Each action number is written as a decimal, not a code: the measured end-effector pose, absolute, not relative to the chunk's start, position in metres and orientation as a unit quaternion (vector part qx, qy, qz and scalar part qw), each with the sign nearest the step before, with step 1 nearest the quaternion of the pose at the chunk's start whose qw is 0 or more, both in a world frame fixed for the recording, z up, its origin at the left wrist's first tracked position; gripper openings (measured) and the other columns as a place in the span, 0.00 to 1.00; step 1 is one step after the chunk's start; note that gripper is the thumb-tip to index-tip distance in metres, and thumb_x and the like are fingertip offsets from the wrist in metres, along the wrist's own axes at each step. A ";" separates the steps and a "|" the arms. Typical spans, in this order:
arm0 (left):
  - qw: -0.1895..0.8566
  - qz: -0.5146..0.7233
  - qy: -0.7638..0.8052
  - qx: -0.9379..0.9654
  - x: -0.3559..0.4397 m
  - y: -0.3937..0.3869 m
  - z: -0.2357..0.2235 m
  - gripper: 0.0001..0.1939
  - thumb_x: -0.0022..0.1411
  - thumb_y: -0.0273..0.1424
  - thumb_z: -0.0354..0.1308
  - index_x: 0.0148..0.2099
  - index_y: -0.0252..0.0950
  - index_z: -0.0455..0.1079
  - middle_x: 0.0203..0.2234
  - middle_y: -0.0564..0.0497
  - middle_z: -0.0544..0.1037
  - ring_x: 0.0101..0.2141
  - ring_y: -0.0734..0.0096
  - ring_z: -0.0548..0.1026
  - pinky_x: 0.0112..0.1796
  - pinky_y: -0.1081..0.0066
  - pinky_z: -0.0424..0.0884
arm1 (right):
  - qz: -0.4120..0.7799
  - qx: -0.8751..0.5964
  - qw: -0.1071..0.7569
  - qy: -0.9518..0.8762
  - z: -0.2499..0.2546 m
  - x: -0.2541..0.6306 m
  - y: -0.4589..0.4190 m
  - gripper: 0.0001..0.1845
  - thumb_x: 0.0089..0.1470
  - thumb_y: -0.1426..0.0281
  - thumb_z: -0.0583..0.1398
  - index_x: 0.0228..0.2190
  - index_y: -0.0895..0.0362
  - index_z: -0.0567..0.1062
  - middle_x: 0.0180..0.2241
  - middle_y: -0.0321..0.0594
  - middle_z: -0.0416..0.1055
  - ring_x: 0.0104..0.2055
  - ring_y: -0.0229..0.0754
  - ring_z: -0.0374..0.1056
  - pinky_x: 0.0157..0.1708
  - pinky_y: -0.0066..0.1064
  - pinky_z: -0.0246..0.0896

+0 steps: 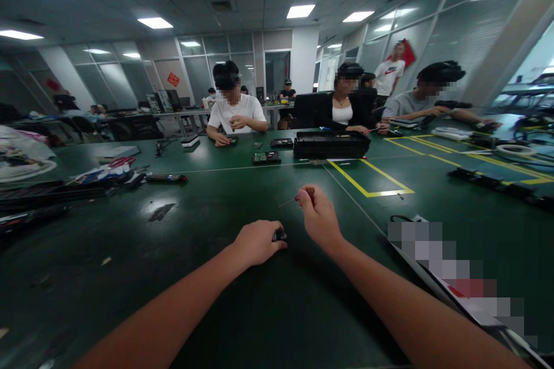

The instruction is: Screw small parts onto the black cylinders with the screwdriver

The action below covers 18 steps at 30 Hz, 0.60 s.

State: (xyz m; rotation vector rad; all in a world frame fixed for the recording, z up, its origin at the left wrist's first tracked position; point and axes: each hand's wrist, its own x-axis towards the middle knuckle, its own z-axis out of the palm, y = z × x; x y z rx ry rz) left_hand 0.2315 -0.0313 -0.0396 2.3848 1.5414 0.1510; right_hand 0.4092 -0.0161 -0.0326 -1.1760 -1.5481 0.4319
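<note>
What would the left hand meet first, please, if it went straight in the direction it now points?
Beyond the small dark part it holds, the left hand would probably meet the right hand, near the wrist; depth is unclear, so it might pass underneath.

Small dark object (280, 236) partly hidden

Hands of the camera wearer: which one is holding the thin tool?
The right hand, gripping the thin tool; the left hand instead holds a small dark object.

The left hand (258, 241) is gripping a small dark part (280, 236). At its 2 o'clock, the right hand (320, 216) is holding a screwdriver (296, 198) over the table (268, 311).
</note>
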 end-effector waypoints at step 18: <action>0.368 0.448 0.625 0.523 0.126 0.014 -0.035 0.19 0.57 0.38 0.59 0.48 0.35 0.74 0.36 0.46 0.78 0.21 0.76 0.68 0.19 0.76 0.55 | 0.202 -0.491 0.522 -0.668 -0.032 0.410 -0.016 0.15 0.64 0.58 0.50 0.36 0.54 0.70 0.30 0.38 0.71 0.33 0.44 0.68 0.32 0.34 0.58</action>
